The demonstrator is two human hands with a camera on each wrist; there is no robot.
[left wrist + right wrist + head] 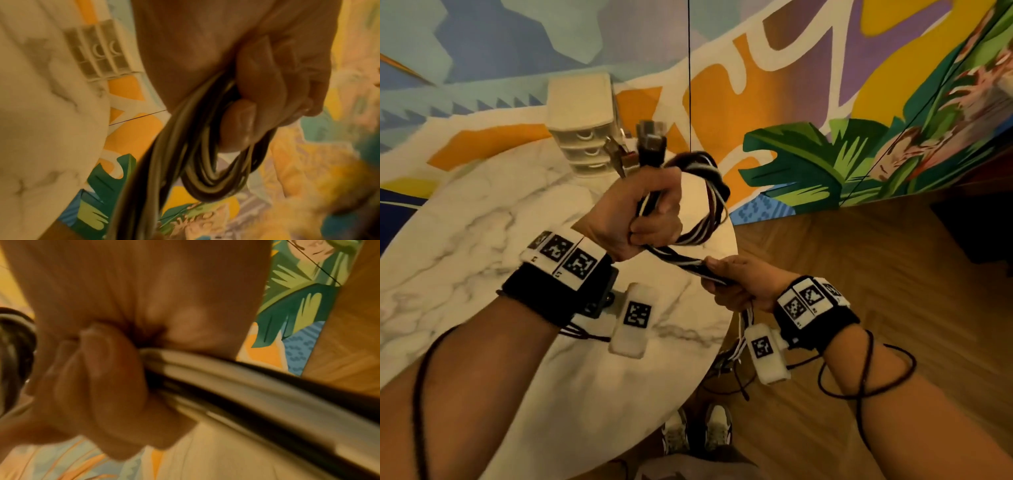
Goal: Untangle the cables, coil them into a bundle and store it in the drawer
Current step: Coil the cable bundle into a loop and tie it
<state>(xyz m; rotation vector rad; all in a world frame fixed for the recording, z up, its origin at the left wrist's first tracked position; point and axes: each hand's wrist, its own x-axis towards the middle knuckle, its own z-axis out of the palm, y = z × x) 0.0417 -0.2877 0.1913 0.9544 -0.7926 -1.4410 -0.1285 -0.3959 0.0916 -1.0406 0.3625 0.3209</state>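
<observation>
Coiling is partly done: on the marble table (465, 212) the drawer unit (582, 137) stands shut; my left hand (640, 212) grips the looped black-and-white cables (705, 212); my right hand (739, 284) pinches the uncoiled tail, which hangs loose below.

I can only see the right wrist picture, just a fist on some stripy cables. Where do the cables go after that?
Observer: They run up to the left hand, which grips the coiled cables above the marble table.
Operator: Are the plugs hanging down?
Observer: No, the connector ends stick up out of the top of the left hand.
Operator: Is there a drawer anywhere?
Observer: Yes, a small white drawer unit stands at the far edge of the table, its drawers closed.
Operator: Is all the cable coiled?
Observer: No, loose ends hang below the right hand.
</observation>
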